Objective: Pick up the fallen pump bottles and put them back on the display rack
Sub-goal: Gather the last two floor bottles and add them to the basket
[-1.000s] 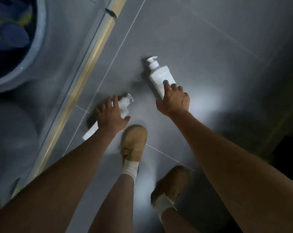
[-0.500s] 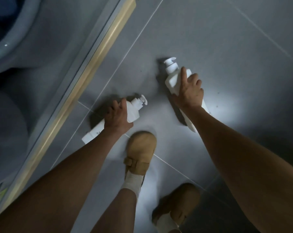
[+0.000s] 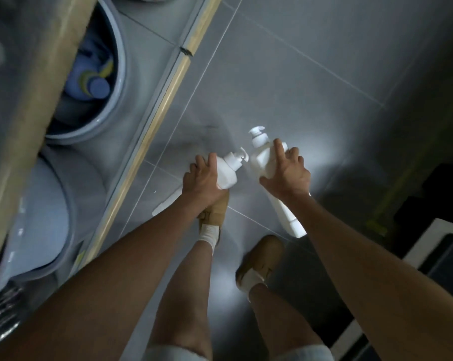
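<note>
Two white pump bottles are in my hands above the grey tiled floor. My left hand is wrapped around the upper body of the left pump bottle, whose pump head points up and right. My right hand grips the right pump bottle near its shoulder, with the index finger stretched along it; its base hangs down toward my right foot. The two pump heads almost touch. The display rack's wooden-edged shelf runs along the left side.
Under the shelf stand a grey basin holding blue bottles and a second pale basin. A wood-trimmed floor rail runs diagonally beside them. My two feet in tan shoes stand on the tiles; a dark box with white edges sits right.
Both bottles have come up off the floor in my hands and moved closer together. My view has risen and swung left, so the shelf and basins now show.
</note>
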Tool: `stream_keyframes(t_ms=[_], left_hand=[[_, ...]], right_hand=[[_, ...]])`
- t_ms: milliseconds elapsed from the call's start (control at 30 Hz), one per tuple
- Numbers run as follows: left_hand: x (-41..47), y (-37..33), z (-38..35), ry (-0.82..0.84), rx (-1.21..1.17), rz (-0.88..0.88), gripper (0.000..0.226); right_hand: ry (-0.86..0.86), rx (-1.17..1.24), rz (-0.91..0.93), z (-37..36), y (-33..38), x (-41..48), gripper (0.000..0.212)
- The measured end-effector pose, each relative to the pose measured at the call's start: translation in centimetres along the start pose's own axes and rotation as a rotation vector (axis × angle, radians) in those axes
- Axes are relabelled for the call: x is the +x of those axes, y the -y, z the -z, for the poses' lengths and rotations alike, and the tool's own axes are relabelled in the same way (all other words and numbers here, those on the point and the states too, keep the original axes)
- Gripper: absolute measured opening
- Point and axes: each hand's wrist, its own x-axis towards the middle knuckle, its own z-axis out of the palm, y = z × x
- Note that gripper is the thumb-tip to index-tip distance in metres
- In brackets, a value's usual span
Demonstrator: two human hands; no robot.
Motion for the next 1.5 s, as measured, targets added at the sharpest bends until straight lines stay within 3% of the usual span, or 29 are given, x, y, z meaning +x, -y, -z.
stream_keyframes(t_ms=[367,700,1133,1500], left_hand=[[-20.4,-9.2,16.2,0.056,0.141,-0.252,0.082],[-30.2,-15.6,21.7,0.126,0.527,-0.666,0.080],[-45.5,-19.1,11.7,0.225,1.126,-1.194,0.081],[-65.2,-6.2,-3.5,0.323,1.327,-1.613,0.072]], right_hand=[[-0.148,0.281,-0.261,15.6,-3.8,-23.6,0.094],[-0.274,0.542,-0.690,16.8,-2.2,-40.3,0.089],[-0.497,0.912,-1.292,4.8,1.2,-60.7,0.089],[-0.569,1.132,-1.703,-12.2,13.7,-80.0,0.090]])
